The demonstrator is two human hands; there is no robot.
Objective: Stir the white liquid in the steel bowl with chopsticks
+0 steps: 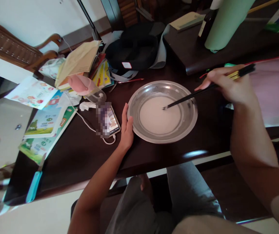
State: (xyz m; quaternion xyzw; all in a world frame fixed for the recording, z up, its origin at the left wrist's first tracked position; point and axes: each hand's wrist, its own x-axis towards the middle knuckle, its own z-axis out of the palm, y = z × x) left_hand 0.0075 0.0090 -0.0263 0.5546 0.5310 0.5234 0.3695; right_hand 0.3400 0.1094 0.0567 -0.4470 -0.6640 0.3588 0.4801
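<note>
one person's two bare hands met at a single round metal basin (189, 121) near the front edge of a dark table (81, 162). the left hand (126, 130) had its fingers extended, unclenched, against the basin's left rim. the right hand (229, 83), at the basin's right, had its fingers closed around one pair of black chopsticks (190, 96), which slanted down toward one pool of whitish liquid (157, 118) in the basin; whether the tips touched it could not be told. just left of the left hand lay one phone (112, 120), screen lit, with one white cable (84, 118). one blue-handled knife (34, 186) lay at the table's left end, its blade beside two booklets (46, 122). beyond the basin sat one black bag (115, 53).
</note>
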